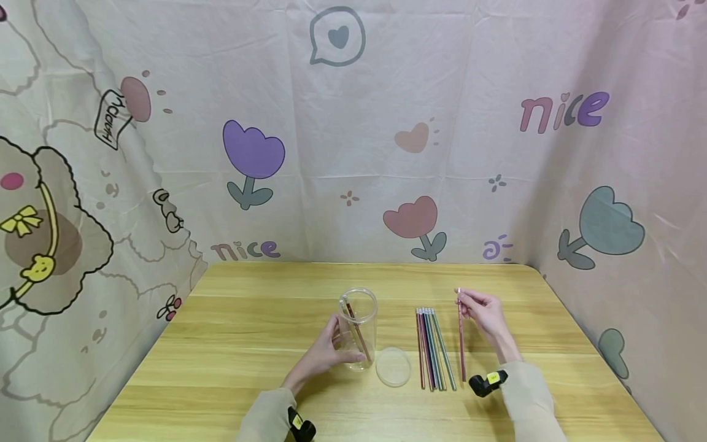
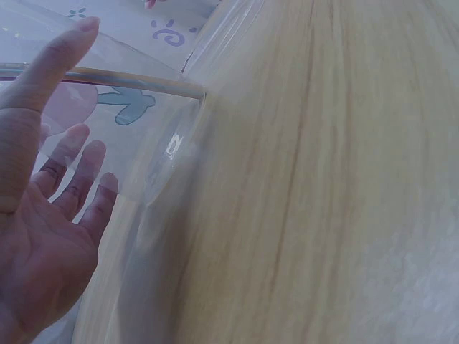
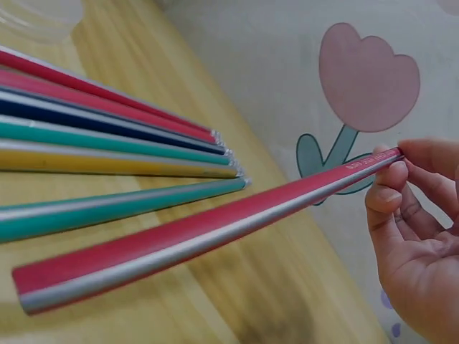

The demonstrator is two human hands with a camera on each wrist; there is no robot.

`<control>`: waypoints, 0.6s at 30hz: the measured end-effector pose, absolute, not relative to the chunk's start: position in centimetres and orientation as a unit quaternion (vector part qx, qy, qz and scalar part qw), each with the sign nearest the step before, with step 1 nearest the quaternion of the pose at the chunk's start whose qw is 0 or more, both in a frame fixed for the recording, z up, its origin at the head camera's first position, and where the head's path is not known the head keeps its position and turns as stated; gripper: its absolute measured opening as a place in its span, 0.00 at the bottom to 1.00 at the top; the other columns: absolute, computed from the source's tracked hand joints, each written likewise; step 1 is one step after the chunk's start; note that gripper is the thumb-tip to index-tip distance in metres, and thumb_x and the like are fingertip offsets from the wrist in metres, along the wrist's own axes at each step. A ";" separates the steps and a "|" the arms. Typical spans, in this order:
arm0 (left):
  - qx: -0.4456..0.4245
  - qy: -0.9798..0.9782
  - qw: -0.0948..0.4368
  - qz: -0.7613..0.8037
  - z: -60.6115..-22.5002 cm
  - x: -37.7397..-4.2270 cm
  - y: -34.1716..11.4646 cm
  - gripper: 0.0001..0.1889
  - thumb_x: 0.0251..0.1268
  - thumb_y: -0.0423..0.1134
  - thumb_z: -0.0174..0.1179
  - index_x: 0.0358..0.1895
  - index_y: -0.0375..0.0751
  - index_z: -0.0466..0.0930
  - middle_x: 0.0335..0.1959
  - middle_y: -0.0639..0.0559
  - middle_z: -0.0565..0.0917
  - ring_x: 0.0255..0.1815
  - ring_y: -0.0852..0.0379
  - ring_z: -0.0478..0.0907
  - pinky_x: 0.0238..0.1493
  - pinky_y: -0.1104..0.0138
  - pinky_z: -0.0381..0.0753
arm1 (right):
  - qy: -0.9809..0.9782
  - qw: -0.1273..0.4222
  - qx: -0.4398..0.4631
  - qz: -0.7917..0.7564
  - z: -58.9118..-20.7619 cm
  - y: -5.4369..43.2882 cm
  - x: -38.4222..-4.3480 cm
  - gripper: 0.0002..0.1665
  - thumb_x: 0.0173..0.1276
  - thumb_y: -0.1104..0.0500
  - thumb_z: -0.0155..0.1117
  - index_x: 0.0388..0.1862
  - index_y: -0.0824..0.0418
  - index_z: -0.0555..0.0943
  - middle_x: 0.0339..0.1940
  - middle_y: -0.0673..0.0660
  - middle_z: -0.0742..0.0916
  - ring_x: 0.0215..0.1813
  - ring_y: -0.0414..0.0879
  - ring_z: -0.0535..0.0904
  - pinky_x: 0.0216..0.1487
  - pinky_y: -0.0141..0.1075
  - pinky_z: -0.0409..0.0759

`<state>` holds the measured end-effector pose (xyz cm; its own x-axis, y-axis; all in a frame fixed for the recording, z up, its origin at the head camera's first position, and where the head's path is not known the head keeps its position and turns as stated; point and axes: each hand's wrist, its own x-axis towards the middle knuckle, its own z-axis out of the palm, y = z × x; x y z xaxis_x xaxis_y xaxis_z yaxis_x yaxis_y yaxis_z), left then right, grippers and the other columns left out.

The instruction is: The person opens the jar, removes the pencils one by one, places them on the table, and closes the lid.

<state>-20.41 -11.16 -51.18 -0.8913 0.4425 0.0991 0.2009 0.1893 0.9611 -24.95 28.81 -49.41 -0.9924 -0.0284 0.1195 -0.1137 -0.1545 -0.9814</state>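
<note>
My left hand [image 1: 319,361] grips a tall clear jar [image 1: 369,325] low on its side, thumb in front and fingers behind the wall. The jar stands upright and uncovered, with pencils [image 1: 361,341] leaning inside; in the left wrist view one pencil [image 2: 143,79] shows through the wall, its end at the jar's base. Thumb and fingertips of my right hand [image 1: 486,316] pinch a red and silver pencil [image 3: 215,233] at its far end. That pencil slants down toward me, right of a row of several pencils [image 1: 428,350] in red, dark blue, green and yellow.
A round clear lid [image 1: 393,367] lies flat between the jar and the pencil row. The wood-grain table [image 1: 248,319] ends at the back against a printed cloth [image 1: 331,147], which also hangs along both sides.
</note>
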 end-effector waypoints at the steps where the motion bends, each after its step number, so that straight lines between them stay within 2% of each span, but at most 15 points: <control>1: 0.210 0.765 0.101 0.600 -51.2 -20.4 -11.2 0.43 0.53 0.38 0.76 0.70 0.45 0.59 0.74 0.37 0.67 0.77 0.29 0.60 0.77 0.35 0.59 | -0.653 0.024 0.050 0.755 -49.1 28.5 -24.7 0.08 0.69 0.59 0.68 0.41 0.45 0.88 0.31 0.45 0.90 0.30 0.33 0.79 0.30 0.21 0.80; 5: 0.207 0.766 0.104 0.599 -51.2 -20.4 -11.2 0.43 0.53 0.38 0.76 0.70 0.46 0.59 0.74 0.38 0.66 0.77 0.29 0.60 0.77 0.35 0.59 | -0.670 0.007 0.014 0.742 -48.7 27.9 -24.3 0.14 0.71 0.64 0.64 0.38 0.43 0.87 0.29 0.45 0.89 0.29 0.34 0.79 0.30 0.22 0.80; 11: 0.208 0.768 0.105 0.597 -51.3 -20.5 -11.2 0.42 0.54 0.39 0.76 0.69 0.46 0.59 0.74 0.39 0.66 0.77 0.30 0.59 0.77 0.35 0.59 | -0.690 0.000 -0.008 0.723 -49.3 27.6 -24.5 0.13 0.72 0.65 0.62 0.40 0.47 0.86 0.29 0.45 0.88 0.28 0.35 0.78 0.29 0.22 0.80; 14: 0.208 0.768 0.105 0.597 -51.3 -20.5 -11.2 0.42 0.54 0.39 0.76 0.69 0.47 0.59 0.74 0.39 0.66 0.77 0.30 0.60 0.77 0.35 0.59 | -0.696 -0.002 -0.015 0.718 -49.4 27.4 -24.6 0.12 0.72 0.68 0.60 0.45 0.54 0.86 0.29 0.47 0.89 0.27 0.35 0.78 0.28 0.22 0.80; 18: 0.207 0.765 0.105 0.600 -51.3 -20.5 -11.2 0.41 0.53 0.38 0.76 0.68 0.46 0.60 0.74 0.39 0.67 0.77 0.30 0.60 0.77 0.35 0.59 | -0.711 -0.008 -0.025 0.703 -49.6 27.2 -24.8 0.16 0.72 0.68 0.59 0.57 0.73 0.80 0.31 0.51 0.90 0.27 0.36 0.78 0.27 0.23 0.80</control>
<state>-20.46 -11.18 -51.28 -0.8919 0.4437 0.0880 0.1913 0.1937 0.9622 -24.78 27.17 -49.56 -0.9986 0.0242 -0.0465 0.0468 0.0109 -0.9988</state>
